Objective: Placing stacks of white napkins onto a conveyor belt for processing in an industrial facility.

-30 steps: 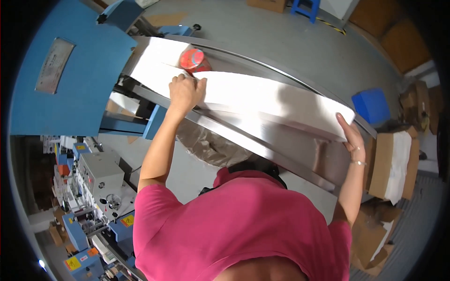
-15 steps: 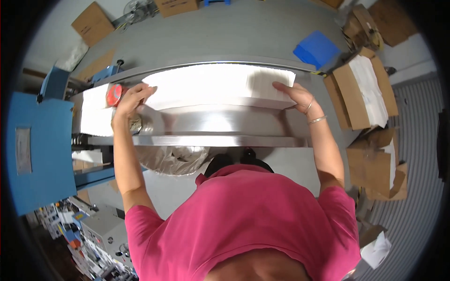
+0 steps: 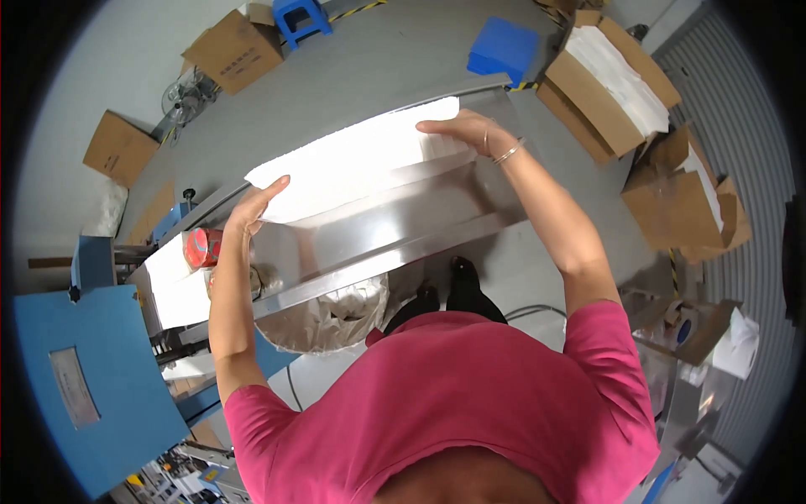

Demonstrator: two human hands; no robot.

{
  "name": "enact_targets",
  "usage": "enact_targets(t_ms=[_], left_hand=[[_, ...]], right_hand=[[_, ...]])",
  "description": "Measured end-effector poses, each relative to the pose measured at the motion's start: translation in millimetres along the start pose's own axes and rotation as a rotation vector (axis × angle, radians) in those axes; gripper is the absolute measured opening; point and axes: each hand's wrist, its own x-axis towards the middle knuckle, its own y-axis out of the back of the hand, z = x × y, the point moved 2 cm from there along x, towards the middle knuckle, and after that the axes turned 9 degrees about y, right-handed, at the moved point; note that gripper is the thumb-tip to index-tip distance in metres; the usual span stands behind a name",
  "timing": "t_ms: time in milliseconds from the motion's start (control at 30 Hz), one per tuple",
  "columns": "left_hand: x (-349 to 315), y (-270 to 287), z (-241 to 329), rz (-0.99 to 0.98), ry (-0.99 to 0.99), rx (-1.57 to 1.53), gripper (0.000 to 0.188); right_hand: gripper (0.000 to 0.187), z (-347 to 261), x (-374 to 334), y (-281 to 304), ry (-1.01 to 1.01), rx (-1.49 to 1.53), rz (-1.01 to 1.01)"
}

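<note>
A long stack of white paper sheets lies slantwise over a shiny metal trough-like table, its right end farther away than its left. My left hand grips the near-left end, thumb on top and fingers mostly hidden beneath. At the other end my right hand, with bracelets at the wrist, has its thumb over the top and its fingers out of sight behind the edge. Beside my left wrist sit a red roll and, partly behind the forearm, a clear tape-like roll.
A blue machine stands at the left, next to a white surface. Under the table's front edge is a plastic-lined container. Open cardboard boxes with white sheets stand at right. Blue sheets lie on the floor beyond the table.
The view has turned, so table and surroundings now slant. My left thumb has come onto the stack's left end, and my hands still hold both ends.
</note>
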Motion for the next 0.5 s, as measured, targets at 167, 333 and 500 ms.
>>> enact_targets(t_ms=[167,333,500], left_hand=[[-16.8,-22.3,-11.3,0.029,-0.281,-0.153,0.075],[-32.0,-38.7,-8.4,-0.004,-0.428,-0.255,0.066],[-44.6,-76.1,37.9,-0.099,-0.55,-0.205,0.067]], right_hand=[[0.054,6.3,-44.4,-23.9,0.291,0.361,0.164],[0.042,14.8,-76.9,-30.7,0.443,0.371,0.358],[0.037,-4.7,-157.8,6.5,0.621,0.214,0.654]])
